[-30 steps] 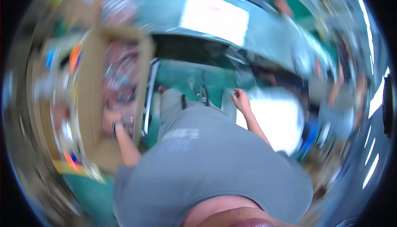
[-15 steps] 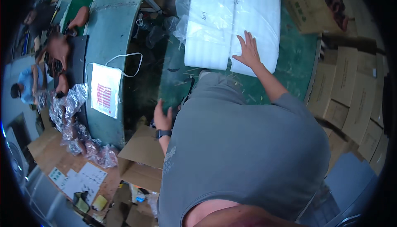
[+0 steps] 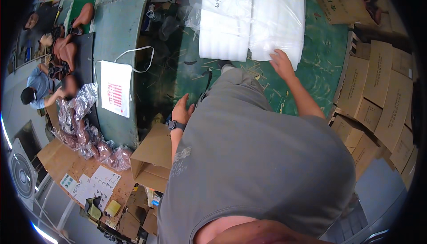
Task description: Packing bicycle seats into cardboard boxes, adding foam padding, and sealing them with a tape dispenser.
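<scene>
Right hand (image 3: 282,65) just moved from over the right-hand white foam bundle (image 3: 278,17), on the green floor (image 3: 327,66), to its near edge; so it's edge contact at most, can't tell if gripping; left hand (image 3: 181,111) empty, loosely open

Green floor (image 3: 322,53) is being viewed steeply from above by a fisheye camera worn on a person's head. The wearer's gray shirt (image 3: 262,164) is being captured closest, lower center; white foam rolls (image 3: 278,17) are being cropped by the upper edge, and stacked cartons (image 3: 380,77) are being bent along the right rim.
</scene>
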Available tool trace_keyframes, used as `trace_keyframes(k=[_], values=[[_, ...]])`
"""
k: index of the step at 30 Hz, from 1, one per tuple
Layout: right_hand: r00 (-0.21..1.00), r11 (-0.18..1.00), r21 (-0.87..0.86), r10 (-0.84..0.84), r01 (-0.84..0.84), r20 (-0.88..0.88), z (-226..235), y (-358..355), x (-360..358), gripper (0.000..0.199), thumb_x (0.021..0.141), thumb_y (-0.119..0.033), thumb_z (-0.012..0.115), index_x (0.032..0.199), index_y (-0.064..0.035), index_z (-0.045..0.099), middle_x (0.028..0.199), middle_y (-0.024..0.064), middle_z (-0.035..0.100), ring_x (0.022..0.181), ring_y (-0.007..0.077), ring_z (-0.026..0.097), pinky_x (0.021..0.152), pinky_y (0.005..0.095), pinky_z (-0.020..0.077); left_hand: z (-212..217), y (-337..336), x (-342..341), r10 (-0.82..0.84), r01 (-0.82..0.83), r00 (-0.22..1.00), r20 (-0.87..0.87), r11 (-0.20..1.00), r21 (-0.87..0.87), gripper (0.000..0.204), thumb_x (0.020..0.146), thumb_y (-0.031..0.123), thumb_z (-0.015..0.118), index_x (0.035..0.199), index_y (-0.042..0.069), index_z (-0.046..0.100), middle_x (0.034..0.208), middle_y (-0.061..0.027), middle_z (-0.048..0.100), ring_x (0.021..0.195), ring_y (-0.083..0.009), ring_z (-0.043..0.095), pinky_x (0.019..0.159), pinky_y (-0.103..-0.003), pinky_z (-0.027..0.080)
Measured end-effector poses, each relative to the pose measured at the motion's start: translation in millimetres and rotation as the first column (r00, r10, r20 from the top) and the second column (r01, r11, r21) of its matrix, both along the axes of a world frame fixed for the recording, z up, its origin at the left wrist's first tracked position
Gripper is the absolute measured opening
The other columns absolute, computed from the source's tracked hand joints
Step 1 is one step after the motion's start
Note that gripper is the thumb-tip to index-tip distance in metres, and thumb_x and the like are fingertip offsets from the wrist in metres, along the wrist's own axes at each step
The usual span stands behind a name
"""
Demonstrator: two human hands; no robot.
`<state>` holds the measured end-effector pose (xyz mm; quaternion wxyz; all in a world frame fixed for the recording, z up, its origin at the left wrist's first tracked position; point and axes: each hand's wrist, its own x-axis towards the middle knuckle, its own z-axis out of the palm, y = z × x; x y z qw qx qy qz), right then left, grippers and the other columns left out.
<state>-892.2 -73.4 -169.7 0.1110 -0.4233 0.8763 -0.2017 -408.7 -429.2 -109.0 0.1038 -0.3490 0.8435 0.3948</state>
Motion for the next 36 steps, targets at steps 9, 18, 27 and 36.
trace_keyframes(k=[9,18,27,36], values=[[0.958,0.983,-0.12,-0.167,0.142,-0.231,236.2,-155.0,80.3,0.027,0.107,-0.023,0.066,0.103,0.0025,0.076,0.119,0.0187,0.074,0.095,0.0411,0.072,0.086,0.0468,0.0578,84.9,-12.5,92.2,0.152,-0.171,0.975,-0.16,0.979,-0.11,0.064,0.096,0.025,0.081,0.154,0.007,0.059,0.143,-0.0229,0.07,0.129,-0.0435,0.068,0.109,-0.048,0.056],[0.12,0.573,-0.673,0.795,-0.468,0.594,302.9,-395.9,603.1,0.024,0.115,-0.024,0.058,0.113,-0.0069,0.074,0.176,0.0231,0.041,0.168,0.0395,0.029,0.136,0.0554,0.0166,252.1,-3.2,313.2,0.895,-0.115,-0.059,-0.442,0.434,0.894,0.102,0.095,0.047,0.082,0.173,0.007,0.031,0.168,-0.0189,0.048,0.152,-0.0306,0.051,0.125,-0.047,0.043],[-0.774,-0.844,-0.097,0.525,-0.528,-0.355,256.2,-391.9,973.7,0.074,0.1,-0.056,0.071,0.161,-0.0182,0.055,0.18,0.018,0.035,0.169,0.0401,0.025,0.135,0.0707,0.0099,69.2,334.3,648.4,0.156,-0.233,-0.969,-0.191,-0.322,0.918,0.06,0.094,-0.005,0.064,0.154,-0.004,0.054,0.149,-0.0166,0.065,0.134,-0.0347,0.066,0.116,-0.052,0.055],[-0.817,-0.827,0.387,0.52,-0.409,0.249,61.3,-433.3,1129.9,0.047,0.09,-0.035,0.081,0.133,-0.0138,0.077,0.138,0.0228,0.072,0.131,0.0401,0.066,0.111,0.0584,0.0491,-94.2,582.3,466.4,0.07,-0.068,-0.991,-0.114,-0.997,-0.025,0.056,0.094,0.0,0.073,0.146,-0.016,0.057,0.146,-0.0269,0.069,0.13,-0.0372,0.069,0.113,-0.047,0.053]])
